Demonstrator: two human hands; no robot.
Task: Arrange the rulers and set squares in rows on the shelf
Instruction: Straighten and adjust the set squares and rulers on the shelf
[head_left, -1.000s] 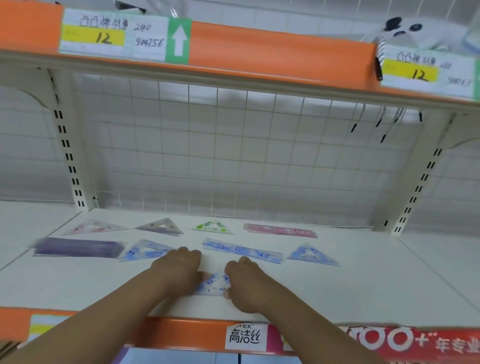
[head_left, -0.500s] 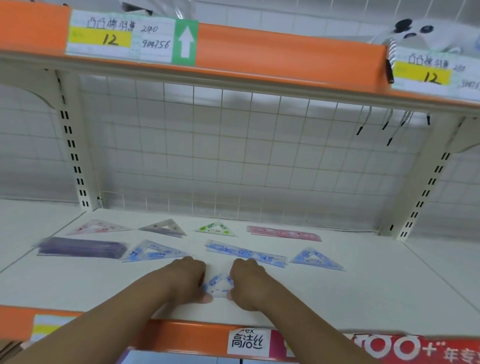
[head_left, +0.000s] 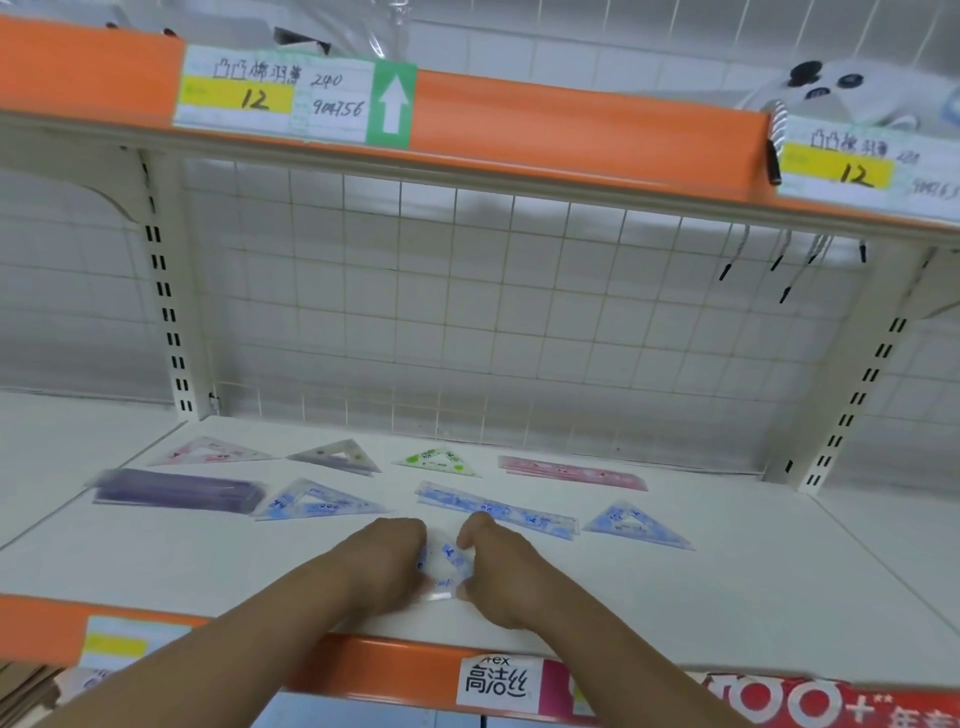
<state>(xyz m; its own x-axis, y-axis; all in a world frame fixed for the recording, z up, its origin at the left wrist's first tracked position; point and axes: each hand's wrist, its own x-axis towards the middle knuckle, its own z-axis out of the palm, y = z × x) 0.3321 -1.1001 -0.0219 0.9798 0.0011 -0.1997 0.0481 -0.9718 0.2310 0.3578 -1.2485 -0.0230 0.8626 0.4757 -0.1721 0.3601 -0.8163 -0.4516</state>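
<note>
A small blue set square (head_left: 445, 566) lies near the front of the white shelf (head_left: 727, 597). My left hand (head_left: 387, 558) and my right hand (head_left: 493, 569) grip it from either side with curled fingers. Behind them runs a middle row: a purple ruler (head_left: 174, 491), a blue set square (head_left: 317, 501), a blue ruler (head_left: 496, 509) and another blue set square (head_left: 636, 525). The back row holds a pink set square (head_left: 210, 451), a grey set square (head_left: 337, 457), a green set square (head_left: 439, 462) and a pink ruler (head_left: 571, 473).
A wire grid panel (head_left: 467, 322) closes the back of the shelf. The orange front rail (head_left: 374, 660) carries price labels. An upper shelf with an orange rail (head_left: 571, 124) hangs overhead. Slotted uprights (head_left: 166, 312) stand at both sides.
Both hands with the small blue set square have shifted a little closer together and slightly forward on the shelf; the view has tilted a little.
</note>
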